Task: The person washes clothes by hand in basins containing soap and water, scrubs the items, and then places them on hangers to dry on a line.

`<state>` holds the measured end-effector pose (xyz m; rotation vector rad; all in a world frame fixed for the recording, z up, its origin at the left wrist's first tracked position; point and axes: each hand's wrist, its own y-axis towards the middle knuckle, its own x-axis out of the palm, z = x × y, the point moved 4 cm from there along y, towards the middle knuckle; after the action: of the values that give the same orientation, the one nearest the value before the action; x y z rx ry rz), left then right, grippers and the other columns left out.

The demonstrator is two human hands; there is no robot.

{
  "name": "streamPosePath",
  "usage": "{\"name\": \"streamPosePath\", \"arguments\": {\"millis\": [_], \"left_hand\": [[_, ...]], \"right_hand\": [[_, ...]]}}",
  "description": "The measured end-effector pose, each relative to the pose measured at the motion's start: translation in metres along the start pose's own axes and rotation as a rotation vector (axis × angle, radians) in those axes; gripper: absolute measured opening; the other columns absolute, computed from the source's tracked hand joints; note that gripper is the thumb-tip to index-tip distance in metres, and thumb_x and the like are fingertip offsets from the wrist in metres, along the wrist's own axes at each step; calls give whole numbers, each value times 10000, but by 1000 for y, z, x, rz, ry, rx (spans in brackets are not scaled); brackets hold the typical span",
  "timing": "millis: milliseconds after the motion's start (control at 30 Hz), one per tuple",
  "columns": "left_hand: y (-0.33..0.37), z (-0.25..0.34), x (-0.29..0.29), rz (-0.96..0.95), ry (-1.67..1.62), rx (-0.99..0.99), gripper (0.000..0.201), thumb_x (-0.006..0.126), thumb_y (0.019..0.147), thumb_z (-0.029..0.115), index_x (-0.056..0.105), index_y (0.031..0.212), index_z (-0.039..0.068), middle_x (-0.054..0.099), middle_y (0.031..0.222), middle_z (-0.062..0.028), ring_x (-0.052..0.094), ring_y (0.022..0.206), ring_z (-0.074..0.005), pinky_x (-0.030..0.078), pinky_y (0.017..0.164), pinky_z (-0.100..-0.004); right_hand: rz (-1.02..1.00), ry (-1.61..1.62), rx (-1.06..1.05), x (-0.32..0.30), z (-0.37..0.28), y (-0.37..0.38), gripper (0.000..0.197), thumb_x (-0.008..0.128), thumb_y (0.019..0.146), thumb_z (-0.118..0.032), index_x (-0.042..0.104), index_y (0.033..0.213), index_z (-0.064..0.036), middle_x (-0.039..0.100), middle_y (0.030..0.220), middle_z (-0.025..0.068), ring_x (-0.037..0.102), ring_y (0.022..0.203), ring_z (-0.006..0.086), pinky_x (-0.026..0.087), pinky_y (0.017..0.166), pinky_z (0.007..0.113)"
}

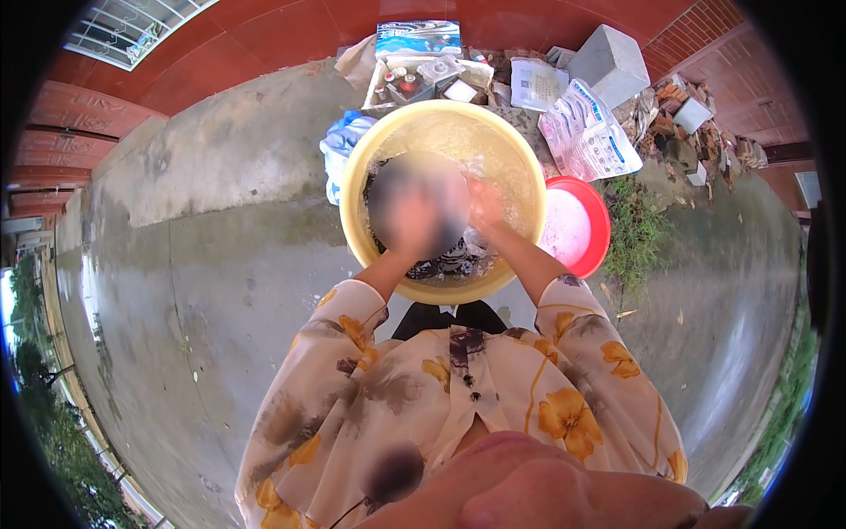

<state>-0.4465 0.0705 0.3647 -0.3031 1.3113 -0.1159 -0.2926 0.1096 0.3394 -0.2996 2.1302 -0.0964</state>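
Observation:
Both my hands are down inside a big pale yellow basin (354,167) of water. Dark cloth with a white pattern (451,261) lies wet in its near left part. My left hand (412,222) is over this cloth, but a round blur covers its fingers and most of what they touch. Just right of the blur, my right hand (483,204) is low in the basin amid splashing water. Its fingers are smeared, so whether they grip the cloth cannot be made out.
A red basin (601,225) with whitish suds stands against the yellow one's right side. Left of it sits a blue plastic bag (342,145). Behind are a box of bottles (405,84), a large printed bag (589,132), a concrete block (610,66) and broken bricks (683,110).

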Motion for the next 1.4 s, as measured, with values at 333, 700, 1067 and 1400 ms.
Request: {"name": "streamPosePath", "arguments": {"millis": [333,700,1067,1400], "left_hand": [[41,1,-28,20,-239,61,483,503,946,442,509,1263,78,537,1271,-298,620,1066,-480,500,905,-575],[7,-33,-66,11,-1034,78,595,631,847,241,522,1396,40,605,1251,-124,572,1112,-233,425,1003,-344],[-35,2,-60,104,-182,110,747,570,876,637,402,1519,298,200,1644,-162,152,1506,-440,160,1131,-720],[-23,37,-14,115,-23,47,767,613,888,504,366,1477,79,403,1435,-214,417,1296,-475,394,976,-670]], "right_hand": [[80,115,192,-22,11,48,563,500,930,-499,727,1005,10,679,1046,290,645,1010,467,498,893,534],[295,156,-288,-90,-50,-18,354,642,885,-398,745,927,-62,709,812,187,688,812,379,532,754,469],[268,496,-198,-99,-35,-98,267,674,892,-283,652,1085,-99,664,967,143,648,977,334,474,960,449],[31,-82,164,-38,-4,-25,740,552,913,-525,306,1557,-257,361,1552,186,387,1390,432,345,1117,589]]}}
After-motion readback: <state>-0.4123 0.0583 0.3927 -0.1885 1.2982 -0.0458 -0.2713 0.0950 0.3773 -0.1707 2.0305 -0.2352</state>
